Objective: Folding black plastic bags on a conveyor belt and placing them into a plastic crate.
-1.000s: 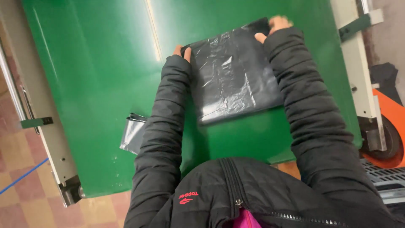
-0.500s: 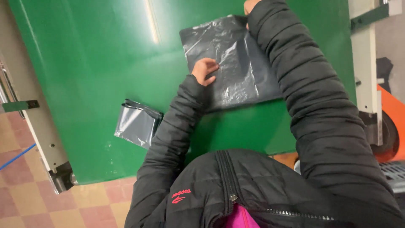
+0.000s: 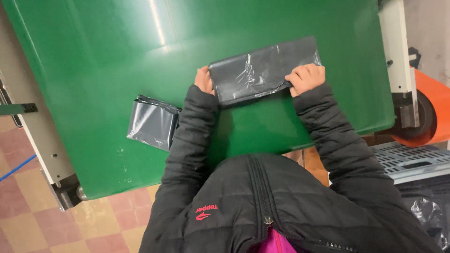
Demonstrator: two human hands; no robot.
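Two grey plastic bags lie on the green table: one folded bag [image 3: 153, 122] sits finished near its left edge, and the bag in hand [image 3: 262, 70], near the middle, looks folded to a long strip with folds likely left. The left hand [image 3: 203, 79] grips its left end, and the right hand [image 3: 307, 78], curled, pins its right end.
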